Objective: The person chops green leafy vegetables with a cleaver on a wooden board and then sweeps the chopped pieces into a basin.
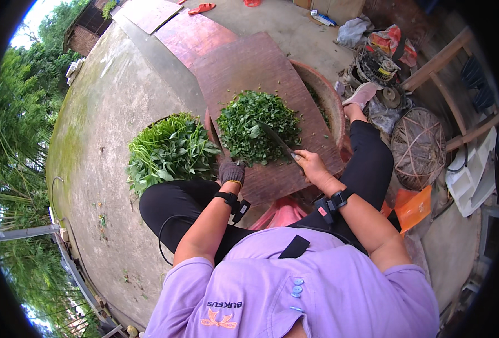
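My right hand (312,168) grips the handle of a knife (277,138), whose dark blade reaches over a heap of chopped green leaves (258,124). The heap lies on a reddish-brown wooden board (270,181). My left hand (232,171), in a dark knitted glove, is at the board's near left edge, close to the heap; its fingers are partly hidden, and whether they hold any leaves is unclear. Left of the board is a pile of whole leafy stems (173,148), right beside my left hand. The board rests across a large round clay-coloured basin (336,97).
Black-clad legs flank the board. At the right are a round woven bundle (418,148), an orange plastic piece (414,209), a wooden frame (439,63) and plastic bags (355,30). A red slipper (201,8) lies on the concrete beyond the board.
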A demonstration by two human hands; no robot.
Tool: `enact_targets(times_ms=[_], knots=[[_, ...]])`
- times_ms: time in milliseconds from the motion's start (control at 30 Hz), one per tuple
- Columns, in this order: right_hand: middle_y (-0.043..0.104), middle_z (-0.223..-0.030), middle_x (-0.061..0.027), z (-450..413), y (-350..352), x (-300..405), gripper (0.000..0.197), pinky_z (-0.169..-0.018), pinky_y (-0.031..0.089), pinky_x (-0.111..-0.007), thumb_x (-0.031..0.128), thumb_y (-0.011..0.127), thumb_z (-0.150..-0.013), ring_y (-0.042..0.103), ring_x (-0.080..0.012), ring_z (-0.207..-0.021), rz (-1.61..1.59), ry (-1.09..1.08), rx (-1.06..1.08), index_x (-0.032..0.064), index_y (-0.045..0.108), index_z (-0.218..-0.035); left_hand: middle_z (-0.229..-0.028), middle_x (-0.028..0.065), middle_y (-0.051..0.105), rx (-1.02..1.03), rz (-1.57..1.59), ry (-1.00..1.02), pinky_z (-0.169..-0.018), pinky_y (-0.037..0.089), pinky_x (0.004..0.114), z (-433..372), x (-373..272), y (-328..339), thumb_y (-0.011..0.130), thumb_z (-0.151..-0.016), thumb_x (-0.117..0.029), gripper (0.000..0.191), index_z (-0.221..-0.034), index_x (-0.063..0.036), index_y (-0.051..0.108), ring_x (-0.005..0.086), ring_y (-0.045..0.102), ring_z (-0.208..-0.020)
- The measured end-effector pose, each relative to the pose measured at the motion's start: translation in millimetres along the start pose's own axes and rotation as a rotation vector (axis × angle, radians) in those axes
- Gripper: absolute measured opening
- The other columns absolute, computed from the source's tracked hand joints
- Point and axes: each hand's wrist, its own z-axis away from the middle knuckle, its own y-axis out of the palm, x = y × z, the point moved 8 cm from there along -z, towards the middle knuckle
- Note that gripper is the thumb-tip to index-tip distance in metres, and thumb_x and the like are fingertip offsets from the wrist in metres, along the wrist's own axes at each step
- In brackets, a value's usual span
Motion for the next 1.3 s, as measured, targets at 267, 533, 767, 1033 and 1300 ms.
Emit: enact_targets(times_ms=[267, 533, 767, 1033, 1300], knots=[[0.068, -0.102, -0.02, -8, 15, 31, 0.034, -0.081, 0.049, -0.046, 0.033, 0.053, -0.095, 0.064, -0.0397, -0.097, 0.302, -0.196, -0.097, 0.011, 0.064, -0.118, -0.111, 0.0228, 0.066, 0.066, -0.153, -0.216, -0.088, 0.052, 0.042, -22, 21, -16, 0.074, -0.073, -0.054, 0.069, -0.116, -0.0002, 0.064, 0.0355, 0.064, -0.104], [0.068, -0.102, -0.0204, -34, 24, 40, 0.032, -0.08, 0.05, -0.046, 0.032, 0.053, -0.096, 0.064, -0.0401, -0.097, 0.374, -0.222, -0.098, 0.0104, 0.064, -0.117, -0.11, 0.0282, 0.065, 0.118, -0.078, -0.113, -0.089, 0.05, 0.046, -41, -42, -9, 0.072, -0.075, -0.054, 0.078, -0.125, 0.0033, 0.055, 0.0422, 0.062, -0.104], [0.068, -0.098, -0.0199, -49, 41, 43, 0.032, -0.079, 0.05, -0.045, 0.032, 0.053, -0.096, 0.065, -0.0388, -0.094, 0.341, -0.223, 0.023, 0.0104, 0.064, -0.117, -0.123, 0.024, 0.059, -0.033, 0.073, 0.039, -0.099, 0.045, 0.043, -61, -49, 27, 0.069, -0.081, -0.038, 0.062, -0.13, -0.0025, 0.055, 0.0386, 0.055, -0.116], [0.068, -0.095, -0.0185, -64, 56, 53, 0.032, -0.079, 0.049, -0.048, 0.033, 0.051, -0.097, 0.064, -0.0392, -0.092, 0.491, -0.167, 0.203, 0.0121, 0.06, -0.119, -0.105, 0.0206, 0.065, -0.174, 0.153, 0.067, -0.085, 0.05, 0.041, -71, -22, 44, 0.066, -0.078, -0.022, 0.03, -0.102, -0.0049, 0.066, 0.0385, 0.061, -0.101], [0.068, -0.092, -0.0235, -51, 86, 74, 0.028, -0.078, 0.05, -0.054, 0.03, 0.047, -0.097, 0.065, -0.0432, -0.09, 0.811, -0.039, 0.191, 0.0145, 0.055, -0.12, -0.102, 0.0218, 0.065, -0.119, 0.127, -0.027, -0.082, 0.051, 0.042, -76, -19, 49, 0.06, -0.081, -0.017, 0.023, -0.099, -0.0043, 0.066, 0.0386, 0.062, -0.097]])
